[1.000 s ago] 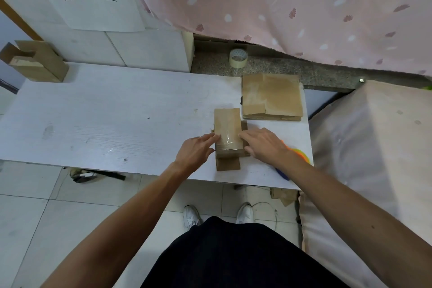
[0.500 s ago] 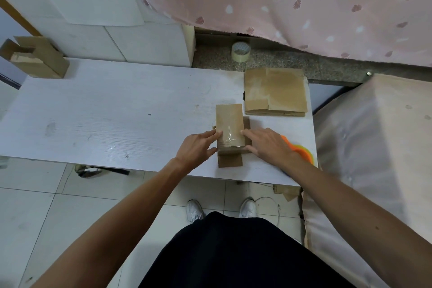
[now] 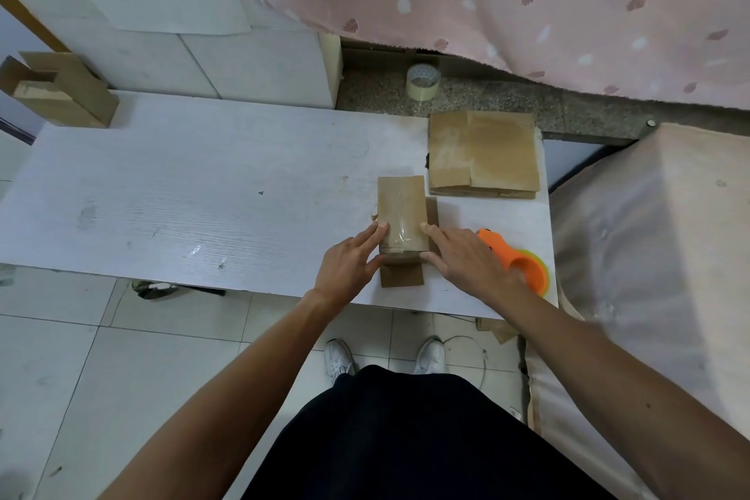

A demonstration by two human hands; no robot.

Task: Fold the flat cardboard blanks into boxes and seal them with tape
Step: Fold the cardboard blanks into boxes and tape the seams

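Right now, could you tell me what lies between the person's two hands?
In the head view, the taped cardboard box sits between the left hand and right hand, fingers touching its sides.

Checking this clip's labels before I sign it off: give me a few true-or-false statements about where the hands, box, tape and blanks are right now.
1. Both the left hand and the right hand touch the small cardboard box. True.
2. The orange tape dispenser is in the left hand. False: it lies on the table by the right wrist.
3. A stack of flat cardboard blanks lies on the table beyond the box. True.
4. The tape roll sits on the blanks. False: it stands on the stone ledge beyond the table.
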